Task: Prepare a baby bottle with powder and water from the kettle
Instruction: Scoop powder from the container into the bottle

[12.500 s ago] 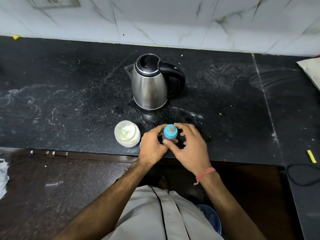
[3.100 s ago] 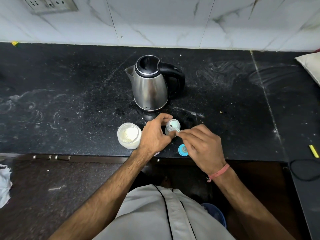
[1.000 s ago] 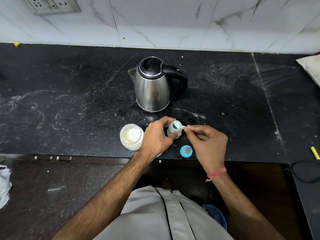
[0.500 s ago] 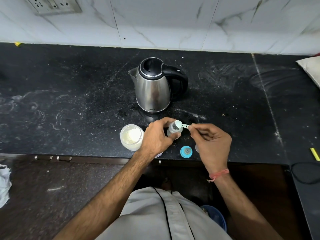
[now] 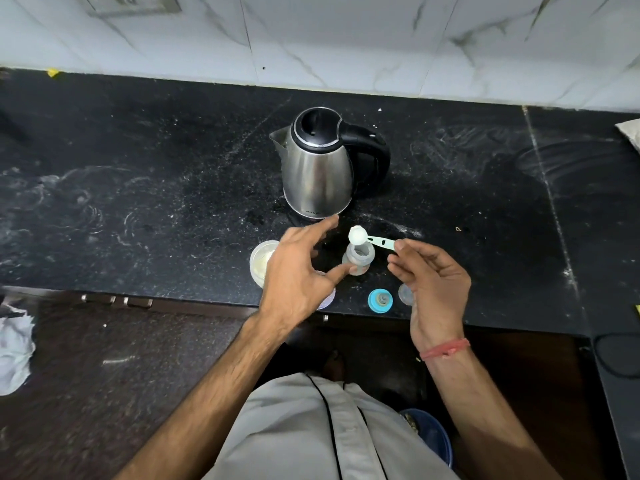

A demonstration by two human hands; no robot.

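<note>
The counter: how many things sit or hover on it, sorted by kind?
Kettle: 1
Baby bottle, open: 1
Powder jar: 1
Scoop, held over the bottle by the right hand: 1
Blue teat ring: 1
Clear cap: 1
Lid under the left hand, mostly hidden: 1
Total: 7

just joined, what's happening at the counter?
A person is making up a baby bottle. The right hand pinches a pale green plastic scoop above the small open clear bottle. The left hand is spread open, thumb touching the bottle. The open white powder jar, blue teat cap and steel kettle sit on the black countertop.
</note>
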